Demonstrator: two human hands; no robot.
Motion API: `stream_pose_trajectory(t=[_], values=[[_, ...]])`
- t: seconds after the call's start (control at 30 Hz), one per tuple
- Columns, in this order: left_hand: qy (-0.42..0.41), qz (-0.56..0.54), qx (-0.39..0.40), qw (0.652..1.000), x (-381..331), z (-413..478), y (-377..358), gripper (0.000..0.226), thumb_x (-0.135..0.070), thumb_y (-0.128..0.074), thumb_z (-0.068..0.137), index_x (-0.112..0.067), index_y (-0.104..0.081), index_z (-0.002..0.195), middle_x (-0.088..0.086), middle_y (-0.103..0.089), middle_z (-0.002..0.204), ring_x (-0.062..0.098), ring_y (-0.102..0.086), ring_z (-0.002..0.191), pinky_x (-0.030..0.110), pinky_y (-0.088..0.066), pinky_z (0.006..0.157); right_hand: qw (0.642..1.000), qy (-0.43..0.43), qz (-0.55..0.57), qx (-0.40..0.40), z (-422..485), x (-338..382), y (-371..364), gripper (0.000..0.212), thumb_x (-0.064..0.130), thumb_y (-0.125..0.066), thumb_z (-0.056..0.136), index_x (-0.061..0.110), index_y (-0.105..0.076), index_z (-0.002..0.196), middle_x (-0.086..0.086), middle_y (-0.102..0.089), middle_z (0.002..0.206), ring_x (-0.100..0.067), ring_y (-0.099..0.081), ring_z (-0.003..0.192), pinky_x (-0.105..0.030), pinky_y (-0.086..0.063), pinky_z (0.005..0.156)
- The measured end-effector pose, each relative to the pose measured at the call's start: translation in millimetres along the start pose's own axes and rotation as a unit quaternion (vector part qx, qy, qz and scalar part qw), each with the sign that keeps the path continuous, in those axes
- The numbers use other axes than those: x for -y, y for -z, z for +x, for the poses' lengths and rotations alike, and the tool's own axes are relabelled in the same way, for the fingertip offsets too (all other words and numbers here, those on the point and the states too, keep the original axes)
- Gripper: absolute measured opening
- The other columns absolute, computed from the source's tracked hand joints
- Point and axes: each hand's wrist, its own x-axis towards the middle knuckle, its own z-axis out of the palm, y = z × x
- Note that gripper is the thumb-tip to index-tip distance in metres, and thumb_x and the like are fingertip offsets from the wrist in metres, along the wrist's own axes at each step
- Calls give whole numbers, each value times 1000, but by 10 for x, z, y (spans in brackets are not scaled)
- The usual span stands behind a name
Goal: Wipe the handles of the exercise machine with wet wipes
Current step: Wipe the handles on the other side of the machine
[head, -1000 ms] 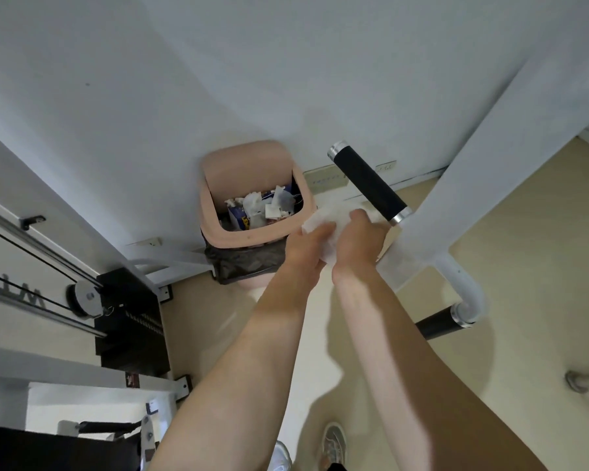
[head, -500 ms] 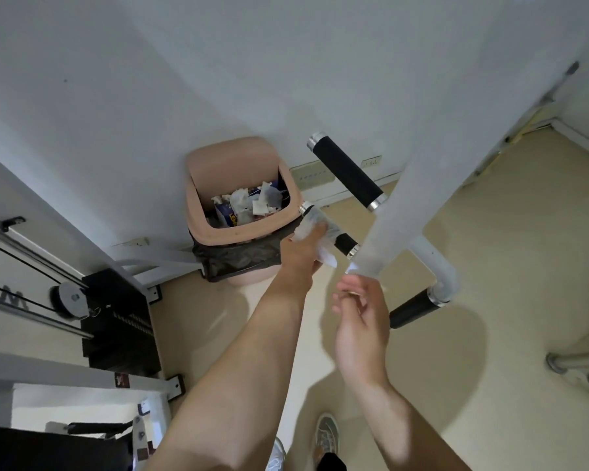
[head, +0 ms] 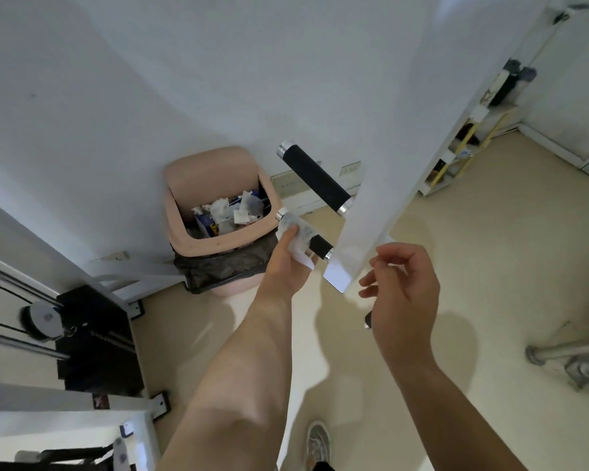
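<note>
Two black foam handles with silver end caps stick out leftwards from a white machine beam [head: 381, 185]. The upper handle [head: 315, 180] is bare. My left hand [head: 288, 263] wraps a white wet wipe [head: 300, 237] around the outer end of the lower handle [head: 320, 246], leaving only its inner black part showing. My right hand [head: 402, 294] hovers to the right, below the beam's end, fingers loosely curled and apart, holding nothing. A further handle end [head: 368, 319] peeks out behind my right hand.
A pink waste bin [head: 184, 202] with a black liner, holding used wipes, stands against the wall just left of the handles. A weight stack with cables and a pulley [head: 41, 317] is at the left. A metal frame foot [head: 558, 355] lies at the right. My shoe [head: 318, 443] is below.
Both hands held the wipe near the upper handle. Then my left hand took it onto the lower handle and slid outward, while my right hand let go and drew back to the right.
</note>
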Motion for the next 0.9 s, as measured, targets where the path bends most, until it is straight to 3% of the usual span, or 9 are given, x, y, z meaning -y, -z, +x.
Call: stream_pose_trajectory(t=[0.1,0.17,0.23,0.33,0.47,0.57,0.73,0.83,0.9], values=[[-22,-3,9,1000,7,30,77,77,-40,-71,87,-7,-41,150,18,-53,148,25,-55,133,35,-45,108,999,25,-15,-20,131,45,-17,21,9,-56,88,29,-57,96,14,-63,87,-20,-64,73,-32,-53,60],[-25,5,-11,1000,-8,33,125,60,-35,-69,91,-7,-53,142,12,-66,132,18,-67,115,27,-53,93,999,29,-27,-35,224,79,-61,26,21,-60,85,33,-54,107,14,-60,97,-15,-62,85,-35,-55,68],[-26,-5,-10,1000,-15,46,182,41,-31,-64,98,-8,-61,131,10,-71,118,15,-71,97,23,-55,80,998,37,-34,-44,307,117,-117,42,34,-66,80,31,-50,119,11,-56,109,-8,-61,95,-28,-55,73],[-28,-11,-5,1000,-56,1,170,33,-27,-67,96,-9,-66,124,10,-71,119,17,-70,100,25,-50,87,991,81,-89,-64,415,233,-175,55,48,-71,74,33,-45,120,9,-49,117,-8,-57,96,-19,-49,76],[-26,-23,8,999,-99,-14,158,26,-25,-55,103,-10,-66,122,9,-71,119,18,-69,106,28,-49,95,987,99,-109,-61,681,313,-219,55,51,-75,70,26,-48,110,9,-48,113,-15,-55,104,-35,-51,92],[-22,-28,45,998,-117,-17,207,33,-25,-45,107,-7,-63,128,10,-70,123,18,-69,109,29,-52,91,995,79,-53,2,810,286,-280,63,46,-78,70,20,-49,121,10,-58,113,-14,-62,107,-41,-55,92],[-55,36,61,996,-129,20,268,32,-16,-49,105,-1,-60,132,18,-64,130,24,-66,114,33,-54,99,994,100,-49,-8,851,212,-296,70,46,-74,73,16,-46,130,18,-61,111,-5,-62,104,-33,-54,91],[-77,91,29,992,-142,114,218,21,-6,-55,102,-1,-65,120,15,-70,114,18,-71,94,26,-59,84,993,102,-53,-11,859,191,-269,71,47,-73,73,16,-46,131,23,-60,107,3,-60,100,-24,-51,85],[-81,104,12,991,-149,158,184,26,-6,-61,99,1,-62,125,14,-72,113,18,-72,94,25,-60,79,993,106,-58,-8,865,177,-250,71,47,-72,74,16,-45,133,25,-60,107,5,-60,99,-21,-50,84]])
